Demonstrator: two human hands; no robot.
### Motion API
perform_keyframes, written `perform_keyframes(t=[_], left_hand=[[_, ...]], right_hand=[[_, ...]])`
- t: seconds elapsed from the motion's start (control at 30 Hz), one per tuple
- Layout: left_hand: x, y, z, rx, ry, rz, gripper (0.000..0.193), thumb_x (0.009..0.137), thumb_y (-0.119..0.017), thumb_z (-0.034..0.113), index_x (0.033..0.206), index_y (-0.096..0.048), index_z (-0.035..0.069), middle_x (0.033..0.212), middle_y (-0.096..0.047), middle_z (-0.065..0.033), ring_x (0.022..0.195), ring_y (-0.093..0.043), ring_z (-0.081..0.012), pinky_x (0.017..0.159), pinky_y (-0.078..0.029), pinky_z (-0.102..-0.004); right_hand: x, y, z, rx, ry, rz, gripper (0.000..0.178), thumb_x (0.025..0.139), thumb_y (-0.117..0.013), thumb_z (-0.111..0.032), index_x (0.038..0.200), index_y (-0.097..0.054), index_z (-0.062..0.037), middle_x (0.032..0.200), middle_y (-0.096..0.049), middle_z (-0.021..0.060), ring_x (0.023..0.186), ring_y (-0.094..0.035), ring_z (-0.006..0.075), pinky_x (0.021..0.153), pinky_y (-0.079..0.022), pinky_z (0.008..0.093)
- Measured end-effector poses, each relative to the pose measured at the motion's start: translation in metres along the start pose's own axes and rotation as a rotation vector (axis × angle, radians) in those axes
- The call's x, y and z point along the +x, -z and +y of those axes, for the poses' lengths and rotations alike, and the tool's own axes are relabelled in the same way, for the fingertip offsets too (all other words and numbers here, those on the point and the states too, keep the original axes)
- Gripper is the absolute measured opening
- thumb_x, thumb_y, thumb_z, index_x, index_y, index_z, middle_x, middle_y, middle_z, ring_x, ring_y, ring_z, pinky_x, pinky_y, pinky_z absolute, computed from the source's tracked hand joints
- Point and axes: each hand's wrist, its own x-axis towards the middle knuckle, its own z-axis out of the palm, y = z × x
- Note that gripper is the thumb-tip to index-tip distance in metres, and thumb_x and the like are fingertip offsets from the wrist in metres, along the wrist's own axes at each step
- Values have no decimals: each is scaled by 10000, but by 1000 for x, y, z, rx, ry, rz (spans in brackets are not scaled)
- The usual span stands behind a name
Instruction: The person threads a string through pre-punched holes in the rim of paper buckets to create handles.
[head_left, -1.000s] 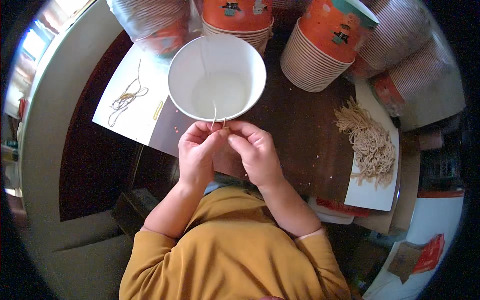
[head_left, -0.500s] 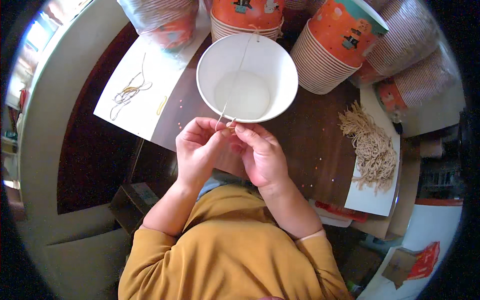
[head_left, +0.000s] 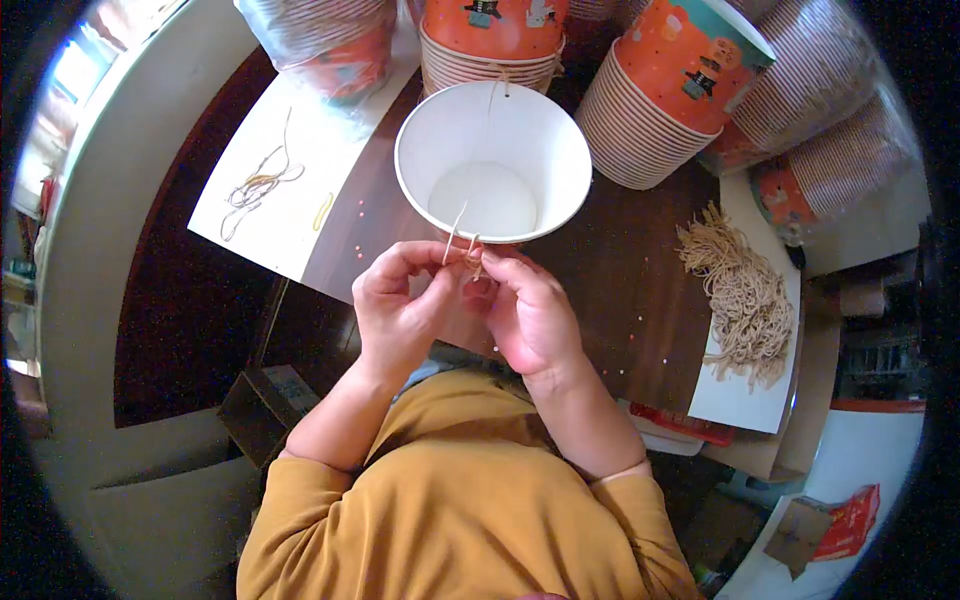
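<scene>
Head view: left hand (head_left: 392,300) and right hand (head_left: 535,315), close together, pinch string (head_left: 456,228) at six o'clock on the cup (head_left: 530,165). String seems tied at twelve already; at six, not yet.

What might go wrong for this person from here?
The thin cord, pinched at the fingertips of the left hand and right hand, might slip free.

A tug on it could tip the white-lined bucket, since both hands are right at its near rim.

The loose pile of cords on the right looks jumbled, so strands may tangle if pulled.
</scene>
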Motion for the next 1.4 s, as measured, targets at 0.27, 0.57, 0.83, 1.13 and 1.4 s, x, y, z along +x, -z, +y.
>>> perform_keyframes(t=[0.27, 0.57, 0.83, 1.13, 1.4], left_hand=[[0, -1, -2, 192, -241, -40, 166, 746, -663, -50, 900, -664, 11, 845, -689, -80, 796, -649, -151, 720, -494, -259], [4, 1, -3, 505, -620, -27, 206, 707, -714, -39, 883, -664, 54, 850, -693, -58, 771, -659, -200, 720, -463, -308], [2, 6, 5, 414, -292, -29, 77, 808, -656, -44, 880, -653, -18, 837, -678, -69, 774, -622, -116, 704, -479, -230], [1, 6, 7, 187, -73, -39, 66, 828, -654, -2, 890, -652, -27, 804, -672, -40, 751, -593, -68, 690, -487, -219], [0, 8, 14, -76, 68, -160, 77, 855, -645, 10, 904, -628, -47, 860, -662, -70, 796, -610, -118, 743, -486, -240]], right_hand=[[-4, -11, -2, -48, 77, 0, 161, 884, -605, -180, 988, -680, -83, 903, -664, -6, 788, -578, 82, 713, -443, 234], [-2, 3, -2, -72, 57, -51, 185, 903, -547, -140, 1060, -616, -71, 1005, -647, 28, 870, -574, 116, 767, -424, 253], [-2, 6, -10, -15, 78, -51, 192, 921, -518, -151, 1056, -600, -43, 955, -643, 53, 845, -579, 137, 736, -457, 272], [-2, 6, -21, -413, 227, -83, 247, 964, -524, -269, 1011, -594, -36, 850, -592, 6, 749, -513, 90, 721, -428, 238], [2, 0, -21, -1036, 711, 106, 140, 926, -581, -139, 967, -572, -6, 811, -567, 35, 749, -535, 127, 681, -456, 259]])
